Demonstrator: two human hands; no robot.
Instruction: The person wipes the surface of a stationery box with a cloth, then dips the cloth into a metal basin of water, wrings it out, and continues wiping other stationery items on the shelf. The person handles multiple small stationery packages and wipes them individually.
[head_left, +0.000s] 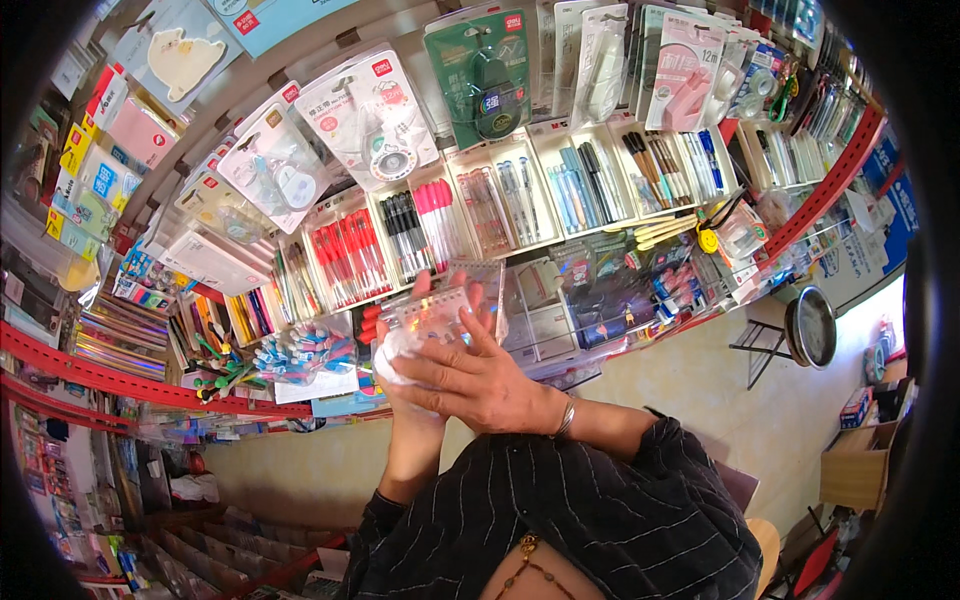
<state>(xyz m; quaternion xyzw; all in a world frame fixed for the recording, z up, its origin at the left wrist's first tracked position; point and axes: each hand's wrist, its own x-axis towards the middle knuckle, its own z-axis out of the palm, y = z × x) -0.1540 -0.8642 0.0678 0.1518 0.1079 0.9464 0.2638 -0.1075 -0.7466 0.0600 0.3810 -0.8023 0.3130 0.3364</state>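
A small spiral-bound notebook (435, 311) with a shiny clear cover rests in my left hand (409, 420), whose fingertips show past its far edge. My right hand (480, 382), with a metal bracelet at the wrist, lies over it. Under the right fingers is a crumpled white cloth or tissue (396, 354), pressed against the notebook's near left side. Most of my left palm is hidden. Just beyond the hands, another spiral-bound item (491, 281) is partly covered. Red-capped pens (369, 324) stick out at the left of the hands.
Pen trays (517, 244) run along the shelf ahead, below hanging correction-tape packs (367, 112). A clear divided bin (544, 322) adjoins the hands on the right, and blue-and-pink small items (304, 352) fill a box on the left. A red shelf rail (150, 386) curves nearby. A round stool (811, 328) stands at right.
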